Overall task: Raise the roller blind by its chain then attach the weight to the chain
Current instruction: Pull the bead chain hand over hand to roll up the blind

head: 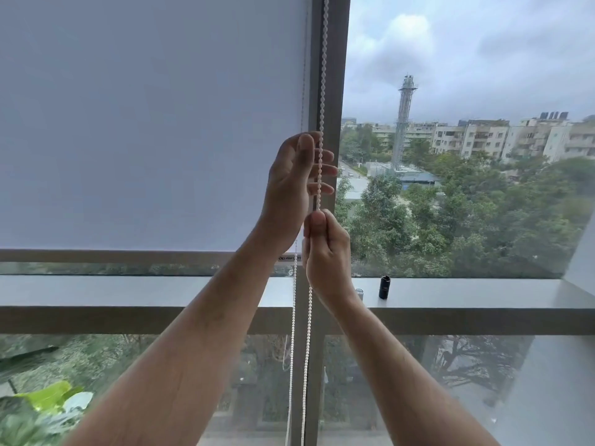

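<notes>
Barely begun, the pale grey fabric roller blind [151,123] is hanging low, near the grey window ledge [128,289]. Right hand [325,249] is gripping the white beaded chain [322,91]; left hand [297,178] is reaching above, fingers open. Small black cylindrical weight [384,287] is standing unattached on the ledge.

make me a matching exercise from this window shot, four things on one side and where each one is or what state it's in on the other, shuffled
Things:
1. right hand
2. left hand
3. black cylinder
4. roller blind

States or places:
A. stands upright on the sill
B. open, fingers spread beside the bead chain
C. covers most of the left pane, bottom edge above the sill
D. pinches the bead chain, lower of the two hands

Pairs: 1-D, 2-B, 3-A, 4-C
</notes>
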`<act>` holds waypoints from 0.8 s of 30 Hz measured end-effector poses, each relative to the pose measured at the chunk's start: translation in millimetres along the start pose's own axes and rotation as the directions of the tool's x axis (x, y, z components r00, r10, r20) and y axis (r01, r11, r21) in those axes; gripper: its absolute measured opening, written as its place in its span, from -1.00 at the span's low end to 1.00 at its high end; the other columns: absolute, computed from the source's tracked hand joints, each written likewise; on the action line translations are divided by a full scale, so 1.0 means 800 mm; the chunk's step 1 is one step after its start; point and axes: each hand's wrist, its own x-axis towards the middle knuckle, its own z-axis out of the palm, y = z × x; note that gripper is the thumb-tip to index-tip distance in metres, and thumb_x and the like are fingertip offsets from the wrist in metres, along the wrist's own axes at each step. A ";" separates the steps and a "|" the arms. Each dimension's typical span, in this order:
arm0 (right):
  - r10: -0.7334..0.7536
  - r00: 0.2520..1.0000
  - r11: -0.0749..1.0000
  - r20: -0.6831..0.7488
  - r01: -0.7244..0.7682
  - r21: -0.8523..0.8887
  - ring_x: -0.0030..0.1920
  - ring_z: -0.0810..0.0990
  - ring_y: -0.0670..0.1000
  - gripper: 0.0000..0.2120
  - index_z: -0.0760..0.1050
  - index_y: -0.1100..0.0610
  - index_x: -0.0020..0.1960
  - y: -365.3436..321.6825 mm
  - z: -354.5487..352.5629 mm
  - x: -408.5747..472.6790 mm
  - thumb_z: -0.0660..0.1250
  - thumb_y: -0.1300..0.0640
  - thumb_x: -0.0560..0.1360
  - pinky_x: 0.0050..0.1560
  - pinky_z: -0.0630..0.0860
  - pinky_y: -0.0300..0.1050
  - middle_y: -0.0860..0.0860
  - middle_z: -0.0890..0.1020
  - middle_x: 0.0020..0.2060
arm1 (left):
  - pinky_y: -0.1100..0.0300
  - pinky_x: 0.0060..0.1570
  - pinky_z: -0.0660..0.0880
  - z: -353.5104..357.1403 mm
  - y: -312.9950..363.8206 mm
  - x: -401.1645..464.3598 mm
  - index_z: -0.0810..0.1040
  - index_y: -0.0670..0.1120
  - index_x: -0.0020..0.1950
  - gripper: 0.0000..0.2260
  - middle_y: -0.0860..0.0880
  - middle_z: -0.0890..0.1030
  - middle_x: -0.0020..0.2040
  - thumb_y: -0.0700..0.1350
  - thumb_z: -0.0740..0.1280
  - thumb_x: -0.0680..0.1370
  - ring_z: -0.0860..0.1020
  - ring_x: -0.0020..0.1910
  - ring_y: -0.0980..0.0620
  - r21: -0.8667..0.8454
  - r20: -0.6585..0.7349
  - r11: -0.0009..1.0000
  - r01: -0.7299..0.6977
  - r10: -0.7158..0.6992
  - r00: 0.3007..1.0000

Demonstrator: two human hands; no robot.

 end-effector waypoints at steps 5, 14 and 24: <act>0.092 0.993 0.992 0.070 -0.097 0.079 -0.51 0.20 -0.15 -0.62 0.32 -0.06 -0.34 0.010 -0.003 -0.018 0.11 0.04 0.66 -0.51 0.20 -0.29 -0.19 0.30 -0.51 | 0.26 -0.52 0.21 0.024 0.007 0.012 0.54 -0.13 -0.11 -0.70 0.09 0.33 -0.50 -0.12 0.10 0.72 0.27 -0.55 0.15 -0.033 -0.107 0.999 -0.008 0.004 0.994; 0.147 0.989 0.969 -0.020 -0.140 0.205 -0.27 0.39 0.06 -0.56 0.53 0.23 -0.03 -0.014 -0.025 0.041 0.03 -0.07 0.66 -0.21 0.37 -0.14 0.19 0.44 -0.24 | 0.22 -0.47 0.27 0.015 -0.021 0.003 0.47 0.04 -0.24 -0.71 0.12 0.37 -0.50 -0.09 0.13 0.66 0.30 -0.50 0.15 0.179 -0.193 0.968 -0.178 0.212 0.958; 0.109 0.986 0.952 0.128 -0.140 0.273 -0.57 0.23 -0.12 -0.64 0.45 0.13 -0.16 -0.121 0.009 0.141 0.02 0.12 0.74 -0.56 0.18 -0.29 -0.09 0.33 -0.53 | 0.33 -0.54 0.17 0.015 -0.097 -0.068 0.49 0.09 -0.25 -0.71 0.13 0.33 -0.51 -0.09 0.13 0.63 0.22 -0.53 0.20 0.110 -0.109 0.993 -0.028 0.040 0.993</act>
